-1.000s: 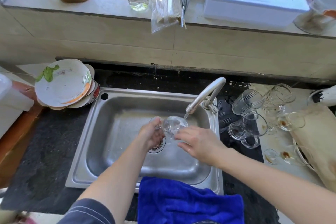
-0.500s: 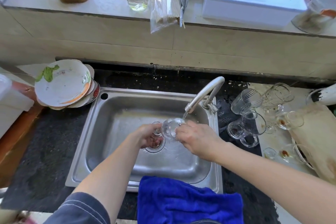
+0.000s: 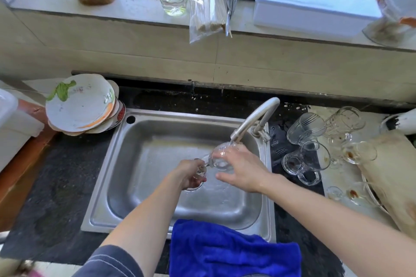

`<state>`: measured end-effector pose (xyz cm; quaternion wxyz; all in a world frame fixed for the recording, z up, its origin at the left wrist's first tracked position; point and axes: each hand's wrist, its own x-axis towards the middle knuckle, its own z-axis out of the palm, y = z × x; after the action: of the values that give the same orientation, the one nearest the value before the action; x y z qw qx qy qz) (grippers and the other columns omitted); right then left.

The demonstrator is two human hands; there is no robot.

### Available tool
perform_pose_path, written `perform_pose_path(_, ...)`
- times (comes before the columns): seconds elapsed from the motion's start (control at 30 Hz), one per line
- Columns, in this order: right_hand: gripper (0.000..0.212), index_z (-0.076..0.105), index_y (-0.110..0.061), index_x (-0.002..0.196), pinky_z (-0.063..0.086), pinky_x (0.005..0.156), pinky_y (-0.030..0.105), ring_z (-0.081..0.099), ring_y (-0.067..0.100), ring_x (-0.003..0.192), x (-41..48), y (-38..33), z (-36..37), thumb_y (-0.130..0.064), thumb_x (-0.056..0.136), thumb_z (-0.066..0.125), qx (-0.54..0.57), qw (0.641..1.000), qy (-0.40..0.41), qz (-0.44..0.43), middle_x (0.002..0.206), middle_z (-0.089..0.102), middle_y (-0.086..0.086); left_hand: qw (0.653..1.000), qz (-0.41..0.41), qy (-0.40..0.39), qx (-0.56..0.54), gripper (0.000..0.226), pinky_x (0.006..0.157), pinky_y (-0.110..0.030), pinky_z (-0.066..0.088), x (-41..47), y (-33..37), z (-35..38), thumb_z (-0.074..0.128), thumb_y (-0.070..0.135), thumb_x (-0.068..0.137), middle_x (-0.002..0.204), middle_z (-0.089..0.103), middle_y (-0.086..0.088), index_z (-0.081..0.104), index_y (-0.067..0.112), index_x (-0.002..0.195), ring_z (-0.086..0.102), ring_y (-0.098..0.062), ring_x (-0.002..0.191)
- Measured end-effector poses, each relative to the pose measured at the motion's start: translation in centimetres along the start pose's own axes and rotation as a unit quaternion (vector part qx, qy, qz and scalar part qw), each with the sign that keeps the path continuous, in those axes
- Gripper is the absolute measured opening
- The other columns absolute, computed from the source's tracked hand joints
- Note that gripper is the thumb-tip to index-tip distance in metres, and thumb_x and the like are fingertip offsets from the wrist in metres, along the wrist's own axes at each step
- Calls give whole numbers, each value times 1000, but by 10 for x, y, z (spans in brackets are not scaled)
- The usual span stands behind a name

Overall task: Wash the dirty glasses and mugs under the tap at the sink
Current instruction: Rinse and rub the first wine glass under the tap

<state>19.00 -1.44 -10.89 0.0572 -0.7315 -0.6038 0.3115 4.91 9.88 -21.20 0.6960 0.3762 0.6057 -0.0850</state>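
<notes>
A clear stemmed glass (image 3: 219,155) lies on its side over the steel sink (image 3: 144,146), its bowl right under the spout of the tap (image 3: 252,119), where water runs onto it. My left hand (image 3: 191,173) grips the stem and foot. My right hand (image 3: 243,168) is cupped over the bowl, fingers spread on the glass. Several dirty glasses and mugs (image 3: 315,141), some with brown dregs, stand and lie on the counter right of the sink.
A stack of dirty plates (image 3: 81,103) sits left of the sink. A blue cloth (image 3: 231,252) hangs over the sink's front rim. A wooden board (image 3: 391,173) lies far right. A bottle, a jar and a white box (image 3: 315,0) stand on the sill.
Both hands have lifted the glass slightly toward the spout. My right hand has slid round the bowl and its fingers have spread.
</notes>
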Motion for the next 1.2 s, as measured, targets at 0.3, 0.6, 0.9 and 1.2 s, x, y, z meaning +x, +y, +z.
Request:
perform_pose_path(0.3,23,73,-28,105,44,95,31,58,9,108,9,13,31,-40,86,68,244,967,1,79,111,68,-13,994,71,55,-58,5,41,-20,33,-19,10,-12,46,9,88,67,46,-12,49,10,92,42,-18,42)
perform_pose_path(0.6,47,44,-28,138,52,86,40,55,21,116,16,28,37,-35,94,59,474,843,153,204,130,53,3,834,372,296,281,18,71,-34,32,-90,38,8,49,30,90,103,54,-6,36,21,100,54,-35,87)
perform_pose_path(0.9,43,57,-22,78,42,73,40,60,33,89,31,7,19,-47,100,29,124,950,231,170,80,59,-1,841,364,314,248,17,77,-38,34,-95,45,16,42,31,95,111,57,-8,42,16,104,54,-38,97)
perform_pose_path(1.2,38,65,-18,92,40,73,38,61,29,85,32,10,24,-38,99,33,61,964,238,102,93,68,3,867,347,305,188,11,75,-33,30,-86,34,13,41,29,96,101,54,-4,38,18,98,47,-26,86)
